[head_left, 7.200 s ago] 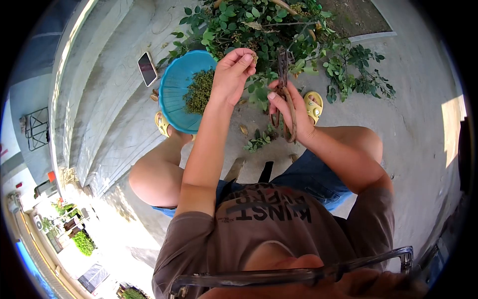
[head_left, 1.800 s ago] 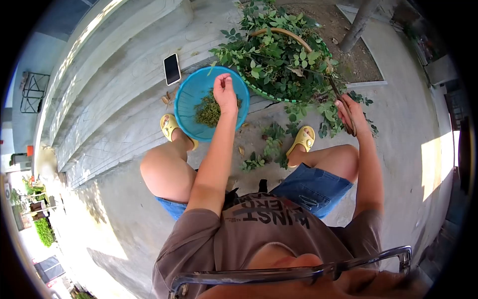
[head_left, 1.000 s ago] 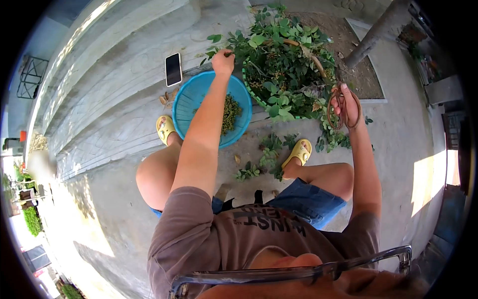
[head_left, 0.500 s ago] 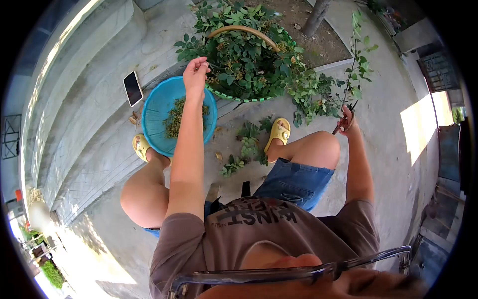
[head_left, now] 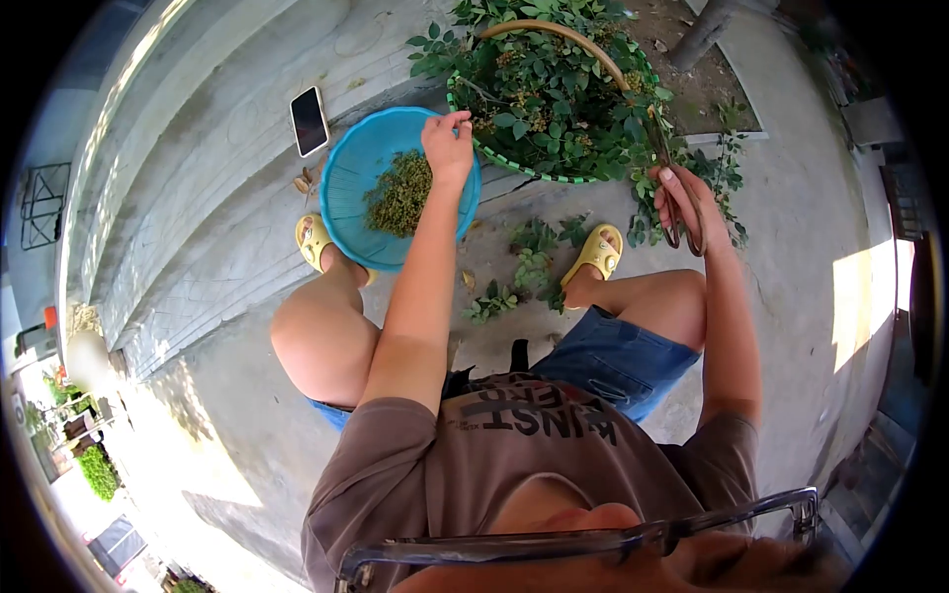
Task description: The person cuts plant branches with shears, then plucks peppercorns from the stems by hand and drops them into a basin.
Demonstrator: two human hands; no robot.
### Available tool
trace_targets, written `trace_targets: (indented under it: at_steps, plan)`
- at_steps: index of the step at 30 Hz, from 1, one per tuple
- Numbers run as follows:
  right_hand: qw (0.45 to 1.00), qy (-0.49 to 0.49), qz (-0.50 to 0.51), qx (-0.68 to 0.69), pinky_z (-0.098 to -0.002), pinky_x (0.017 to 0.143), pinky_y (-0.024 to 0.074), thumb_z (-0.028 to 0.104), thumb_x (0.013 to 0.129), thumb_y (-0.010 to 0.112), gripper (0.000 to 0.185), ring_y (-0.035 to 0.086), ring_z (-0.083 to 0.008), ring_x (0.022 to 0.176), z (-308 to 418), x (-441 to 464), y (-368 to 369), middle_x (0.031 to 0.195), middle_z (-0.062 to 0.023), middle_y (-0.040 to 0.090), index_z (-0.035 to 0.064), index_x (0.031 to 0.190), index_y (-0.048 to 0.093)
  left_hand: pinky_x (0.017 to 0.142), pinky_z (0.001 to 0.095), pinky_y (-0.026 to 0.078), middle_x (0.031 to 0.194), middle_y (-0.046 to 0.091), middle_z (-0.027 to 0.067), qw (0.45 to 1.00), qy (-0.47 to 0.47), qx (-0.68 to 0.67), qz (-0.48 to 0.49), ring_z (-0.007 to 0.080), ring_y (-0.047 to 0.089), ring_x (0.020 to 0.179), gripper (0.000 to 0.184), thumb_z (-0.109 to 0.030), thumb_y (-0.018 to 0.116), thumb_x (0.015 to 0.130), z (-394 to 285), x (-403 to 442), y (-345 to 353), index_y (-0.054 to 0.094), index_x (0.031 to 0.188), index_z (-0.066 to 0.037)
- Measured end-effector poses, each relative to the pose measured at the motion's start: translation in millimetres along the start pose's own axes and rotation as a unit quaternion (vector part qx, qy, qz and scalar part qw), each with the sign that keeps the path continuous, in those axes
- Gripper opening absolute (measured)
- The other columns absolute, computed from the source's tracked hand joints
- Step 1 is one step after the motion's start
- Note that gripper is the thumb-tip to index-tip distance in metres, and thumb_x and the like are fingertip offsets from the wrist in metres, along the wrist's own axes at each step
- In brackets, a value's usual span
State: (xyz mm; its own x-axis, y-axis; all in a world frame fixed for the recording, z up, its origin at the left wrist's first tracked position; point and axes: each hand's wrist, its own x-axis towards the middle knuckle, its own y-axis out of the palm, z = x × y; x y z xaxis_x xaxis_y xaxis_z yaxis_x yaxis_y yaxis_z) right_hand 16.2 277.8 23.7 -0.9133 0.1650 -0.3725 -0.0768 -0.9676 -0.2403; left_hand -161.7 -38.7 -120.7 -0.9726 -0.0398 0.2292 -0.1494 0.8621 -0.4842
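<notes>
My left hand (head_left: 450, 146) is closed in a pinch over the right part of a blue basin (head_left: 341, 188), by the basket's near left edge; what its fingertips hold is too small to tell. Small greenish berry clusters (head_left: 398, 195) lie in the basin. Rusty scissors (head_left: 697, 232) are in my closed right hand (head_left: 687, 203), blades pointing up towards the basket's right side. Leafy branches with berry clusters (head_left: 539, 94) fill the green-rimmed basket (head_left: 534, 173), which has a brown arched handle (head_left: 583, 42).
A phone (head_left: 309, 122) lies on the concrete left of the basin. Cut leafy sprigs (head_left: 492, 301) lie between my feet in yellow sandals (head_left: 596, 252). More leafy stems (head_left: 727, 168) spread right of the basket. Steps (head_left: 213, 158) rise at the left; a tree trunk (head_left: 702, 35) stands at the upper right.
The leafy branch that stood up by my right hand is now lower, beside the basket. My right hand has turned the scissors towards the basket. My left hand remains pinched near the basket edge.
</notes>
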Motion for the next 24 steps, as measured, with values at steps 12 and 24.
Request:
trace_targets:
  at_steps: [12, 24]
  plan:
    - [0.926, -0.043, 0.13, -0.351, -0.0346, 0.055, 0.0476, 0.069, 0.084, 0.046, 0.067, 0.061, -0.0237, 0.054, 61.8, 75.0, 110.9, 0.06, -0.0099, 0.058, 0.0032, 0.079, 0.06, 0.081, 0.0422, 0.042, 0.097, 0.055, 0.0023, 0.989, 0.072, 0.121, -0.045, 0.0274, 0.049, 0.095, 0.016, -0.017, 0.077, 0.071, 0.8, -4.7, 13.4, 0.068, 0.085, -0.014]
    - [0.981, 0.027, 0.121, -0.152, -0.0235, 0.046, 0.0389, 0.05, 0.091, 0.053, 0.051, 0.048, -0.0076, 0.048, 34.5, 97.3, 145.3, 0.06, -0.0004, 0.051, -0.0005, 0.096, 0.061, 0.082, 0.0371, 0.044, 0.097, 0.061, 0.0051, 0.999, 0.019, -0.023, -0.04, 0.026, 0.051, 0.094, 0.017, -0.014, 0.075, 0.072, 11.2, -5.1, 11.1, 0.072, 0.089, -0.014]
